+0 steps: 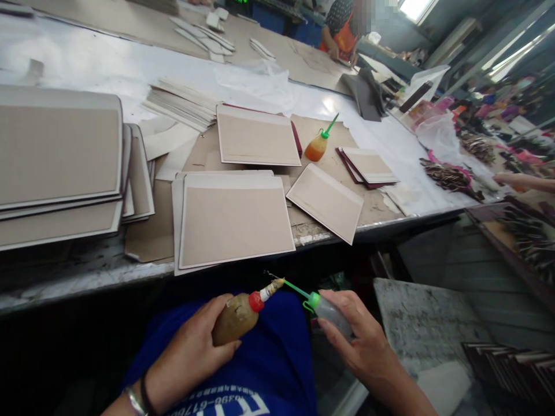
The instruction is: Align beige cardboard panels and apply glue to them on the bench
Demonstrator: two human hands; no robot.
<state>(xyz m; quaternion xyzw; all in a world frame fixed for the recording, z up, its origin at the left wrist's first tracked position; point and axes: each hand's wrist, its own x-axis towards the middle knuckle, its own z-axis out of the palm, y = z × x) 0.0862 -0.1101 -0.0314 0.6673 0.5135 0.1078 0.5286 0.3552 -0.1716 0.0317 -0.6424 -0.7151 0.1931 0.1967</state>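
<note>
My left hand (195, 341) is wrapped round a squeeze bottle (236, 319) of brownish liquid with a red collar and a crusted, wrapped nozzle. In my right hand (364, 341) is a translucent squeeze bottle (333, 316) with a green cap and a long thin green spout. The two nozzle tips meet, or nearly meet, above my blue apron (277, 358). Just beyond them, at the table edge, lie flat beige panels with pale borders (236, 222). A single beige panel (327, 202) lies askew to their right.
A bottle of orange liquid (316, 147) with a green spout stands on the table. Stacked panels (56, 150) are at left, small dark-edged panels (368, 166) at right, and pale strips (182, 104) behind. Across the table a person in an orange apron (346, 37) works.
</note>
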